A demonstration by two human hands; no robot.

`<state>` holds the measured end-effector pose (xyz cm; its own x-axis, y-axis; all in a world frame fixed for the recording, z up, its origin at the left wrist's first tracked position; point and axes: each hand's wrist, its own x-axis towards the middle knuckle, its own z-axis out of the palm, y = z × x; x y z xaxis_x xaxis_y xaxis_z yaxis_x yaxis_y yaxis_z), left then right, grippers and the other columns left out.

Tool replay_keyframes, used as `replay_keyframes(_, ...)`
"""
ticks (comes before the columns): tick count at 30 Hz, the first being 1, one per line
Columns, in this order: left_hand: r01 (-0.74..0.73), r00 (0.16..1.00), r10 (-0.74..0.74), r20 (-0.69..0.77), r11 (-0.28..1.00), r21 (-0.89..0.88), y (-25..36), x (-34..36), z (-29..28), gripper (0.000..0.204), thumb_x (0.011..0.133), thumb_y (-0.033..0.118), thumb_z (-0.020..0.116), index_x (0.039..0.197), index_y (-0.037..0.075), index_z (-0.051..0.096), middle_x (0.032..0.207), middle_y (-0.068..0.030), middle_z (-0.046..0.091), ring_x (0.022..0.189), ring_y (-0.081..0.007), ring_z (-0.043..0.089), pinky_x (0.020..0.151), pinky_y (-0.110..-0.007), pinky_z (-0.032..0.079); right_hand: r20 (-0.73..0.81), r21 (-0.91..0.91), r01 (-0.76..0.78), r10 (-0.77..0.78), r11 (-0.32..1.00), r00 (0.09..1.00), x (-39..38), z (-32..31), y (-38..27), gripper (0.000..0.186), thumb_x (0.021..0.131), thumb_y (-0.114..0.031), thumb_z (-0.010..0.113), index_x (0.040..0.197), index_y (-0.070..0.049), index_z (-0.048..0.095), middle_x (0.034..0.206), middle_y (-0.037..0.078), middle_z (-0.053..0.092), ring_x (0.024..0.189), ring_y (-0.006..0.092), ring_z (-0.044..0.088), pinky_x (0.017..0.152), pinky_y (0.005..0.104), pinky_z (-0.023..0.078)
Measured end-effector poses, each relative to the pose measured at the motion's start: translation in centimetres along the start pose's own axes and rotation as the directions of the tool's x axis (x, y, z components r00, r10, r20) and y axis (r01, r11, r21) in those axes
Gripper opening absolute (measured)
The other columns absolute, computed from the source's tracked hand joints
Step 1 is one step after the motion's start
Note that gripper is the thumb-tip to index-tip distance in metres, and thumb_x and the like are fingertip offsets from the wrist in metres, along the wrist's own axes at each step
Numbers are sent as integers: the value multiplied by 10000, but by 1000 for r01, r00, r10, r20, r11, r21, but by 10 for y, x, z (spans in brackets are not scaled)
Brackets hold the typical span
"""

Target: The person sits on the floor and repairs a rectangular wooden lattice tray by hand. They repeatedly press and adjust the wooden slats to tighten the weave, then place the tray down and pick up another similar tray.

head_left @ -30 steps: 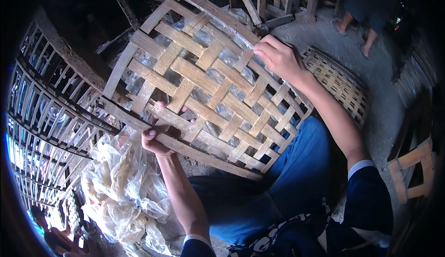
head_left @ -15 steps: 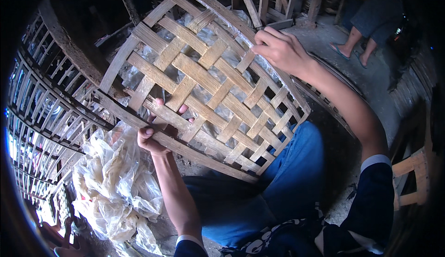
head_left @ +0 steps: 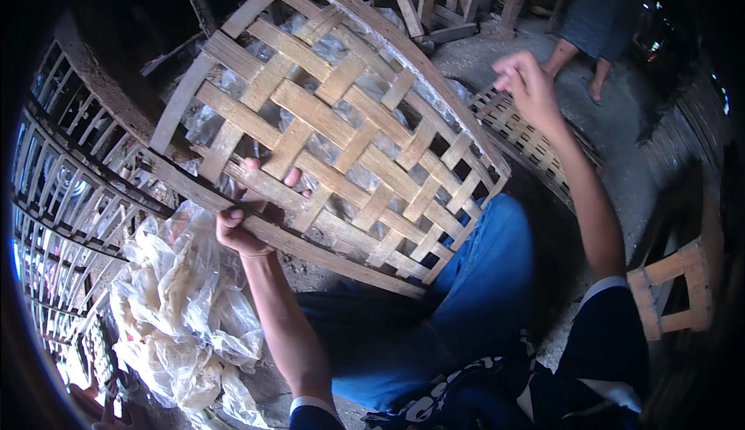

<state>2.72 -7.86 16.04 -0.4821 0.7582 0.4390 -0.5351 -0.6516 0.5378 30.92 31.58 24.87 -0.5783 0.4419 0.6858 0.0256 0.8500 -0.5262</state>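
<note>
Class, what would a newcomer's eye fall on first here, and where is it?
First, the large woven panel across the centre, its lower-left edge gripped by the left hand. Then the right hand, apart from the panel on its right, and the crumpled translucent plastic heaped at lower left.

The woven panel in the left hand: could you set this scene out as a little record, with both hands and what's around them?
Main thing: woven panel of flat, pale brown slats, held at a slant
Left hand: grips the panel by its lower left edge
Right hand: raised, apart from the panel, fingers bent; I can't tell if it holds anything small
Lower left: heap of crumpled clear plastic
Near right forearm: second woven piece
Upper right: another person's legs
</note>
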Motion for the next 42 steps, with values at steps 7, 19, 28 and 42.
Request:
replay_keyframes(7, 29, 995, -25, 93, 999, -41, 0, -3, -18, 827, 737, 320, 574, 1501, 118, 329, 1437, -211, 456, 1361, -449, 431, 1053, -663, 321, -25, -299, -361, 371, 883, 928, -213, -77, 125, 102, 877, 18, 609, 863, -13, 705, 746, 67, 700, 710, 116, 684, 659, 268, 514)
replay_keyframes(19, 91, 980, -85, 180, 996, -24, 12, 3, -12, 796, 767, 262, 620, 1495, 152, 318, 1464, -181, 427, 1414, -435, 364, 1078, -678, 300, -138, -608, -179, 119, 774, 983, -216, -42, 90, 366, 802, -112, 738, 1157, -96, 653, 1239, 137, 574, 1131, 363, 536, 990, 448, 435)
replay_keyframes(28, 78, 980, -81, 183, 997, 27, 13, 2, -17, 787, 773, 264, 591, 1504, 163, 319, 1456, -156, 447, 1351, -443, 450, 1055, -693, 314, 116, -536, 350, -344, 768, 932, -59, 53, -33, 740, 790, -180, 767, 1462, -303, 480, 1560, 55, 325, 1347, 293, 370, 1099, 443, 380)
replay_keyframes(42, 87, 979, -73, 192, 994, -64, 5, 5, -2, 746, 762, 256, 605, 1443, 132, 327, 1416, -235, 461, 1375, -436, 428, 1046, -676, 325, -43, -417, 597, -671, 685, 740, -29, 79, -4, 123, 782, -195, 792, 898, -164, 767, 1076, -53, 619, 1029, 188, 559, 824, 335, 512)
